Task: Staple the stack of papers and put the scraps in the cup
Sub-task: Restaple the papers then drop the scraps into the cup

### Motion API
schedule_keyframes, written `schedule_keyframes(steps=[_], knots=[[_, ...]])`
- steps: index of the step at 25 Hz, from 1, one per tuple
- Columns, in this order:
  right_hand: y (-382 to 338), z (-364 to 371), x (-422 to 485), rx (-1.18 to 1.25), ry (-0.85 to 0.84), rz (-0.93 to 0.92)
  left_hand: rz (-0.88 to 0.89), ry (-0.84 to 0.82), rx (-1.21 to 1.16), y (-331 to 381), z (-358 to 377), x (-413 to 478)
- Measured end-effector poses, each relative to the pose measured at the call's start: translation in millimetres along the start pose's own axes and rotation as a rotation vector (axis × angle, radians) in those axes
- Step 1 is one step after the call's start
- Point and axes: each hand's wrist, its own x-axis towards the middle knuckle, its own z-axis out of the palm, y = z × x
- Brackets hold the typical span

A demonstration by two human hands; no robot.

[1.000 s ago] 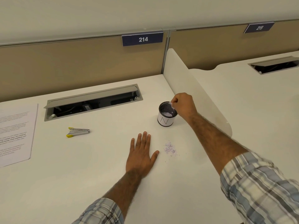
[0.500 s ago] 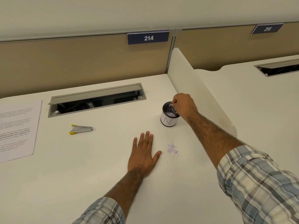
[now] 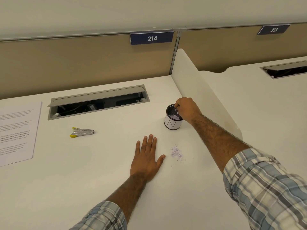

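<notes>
Right hand [image 3: 187, 108] is hovering over the cup [image 3: 172, 124], fingers curled, fingertips [image 3: 177, 106] bunching together just above the far side of the rim. A few white flecks are showing right under them inside the cup. Can't tell whether the fingertips are pinching anything or closing on nothing.

Cup is standing upright on the desk [image 3: 83, 180], near the divider [image 3: 199, 90]. It has a white wall with a dark rim and base, letter N facing the camera. Pale paper bits are lying in the bottom.

Left hand [image 3: 147, 159] is lying flat on the desk, palm down, fingers straight and close together, thumb sticking out to the right, holding nothing.

Scraps [image 3: 176, 152] are sitting in a small loose pile on the desk, just beside the left thumb tip, not touching it, between that hand and the right forearm, nearer the camera than the cup.

Stapler [image 3: 81, 132], silver with yellow ends, is lying on the desk well left of the left hand, in front of the cable hatch [image 3: 98, 102], whose lid is propping open.

Stack of papers [image 3: 16, 131] is lying flat at the left edge, print side up, partly cut off by the frame. Can't tell if it's stapled.

Sign 214 [image 3: 152, 38] is hanging on the back panel. Both arms are wearing plaid sleeves [image 3: 265, 188].
</notes>
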Motion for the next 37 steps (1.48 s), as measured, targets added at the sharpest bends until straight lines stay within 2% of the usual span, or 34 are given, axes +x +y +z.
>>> schedule_keyframes(steps=[7, 14, 23, 27, 31, 35, 37], knots=[[2, 0, 3, 0.048, 0.027, 0.004, 0.001, 0.001, -0.005, 1, -1, 0], [1, 1, 4, 0.262, 0.05, 0.025, 0.0, -0.002, -0.002, 1, -1, 1], [1, 3, 3, 0.325, 0.051, 0.045, -0.003, 0.003, -0.005, 0, 0, 1], [5, 4, 4, 0.453, 0.06, 0.085, 0.001, 0.008, -0.009, 0, -1, 0], [6, 3, 4, 0.442, 0.082, 0.08, -0.002, 0.008, -0.007, 0, 0, 0], [5, 5, 1, 0.327, 0.092, 0.03, -0.004, 0.003, -0.002, 0, -1, 0], [1, 7, -9, 0.315, 0.143, -0.011, -0.005, 0.0, 0.001, 0, -1, 0]])
